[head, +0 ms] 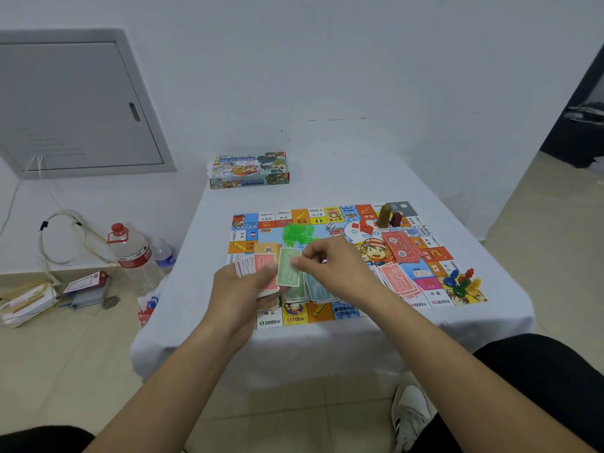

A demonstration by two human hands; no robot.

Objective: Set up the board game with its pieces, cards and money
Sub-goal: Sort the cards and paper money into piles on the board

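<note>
The left hand [243,282] grips a fan of paper money [258,268] over the board [434,256] on the white table [196,256]. The right hand [330,261] pinches a green bill [288,267], seemingly from that fan. Coloured pawns [462,282] sit at the board's right corner.

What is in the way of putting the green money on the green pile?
Nothing visible. The right hand pinches the green note just above the green pile on the board, and only air shows between them.
</note>
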